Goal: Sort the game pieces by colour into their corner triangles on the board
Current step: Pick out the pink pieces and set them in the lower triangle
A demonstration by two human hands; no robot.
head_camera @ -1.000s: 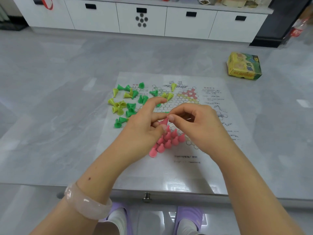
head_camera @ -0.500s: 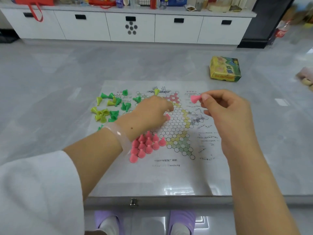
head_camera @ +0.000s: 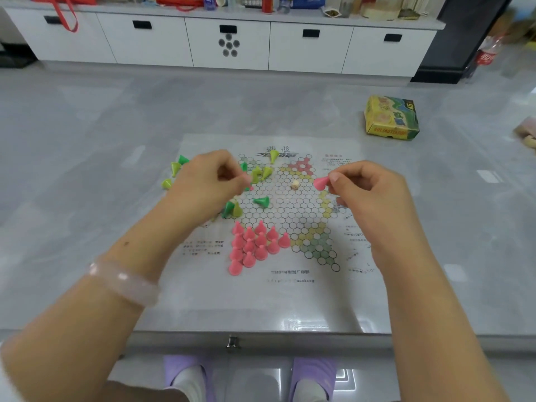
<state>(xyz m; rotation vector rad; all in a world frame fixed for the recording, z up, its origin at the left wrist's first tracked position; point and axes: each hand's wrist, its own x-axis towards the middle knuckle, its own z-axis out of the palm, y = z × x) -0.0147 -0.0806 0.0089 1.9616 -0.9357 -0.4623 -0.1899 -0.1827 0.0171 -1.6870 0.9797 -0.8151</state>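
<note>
Pink piece had left the cluster: your right hand pinched it above the board's right side, while your left hand curled among the greens, its contents hidden.

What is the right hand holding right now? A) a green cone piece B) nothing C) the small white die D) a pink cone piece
D: the right hand pinches a pink cone piece at its fingertips, raised over the right side of the board, while the small white die sits untouched near the board's centre.
</note>
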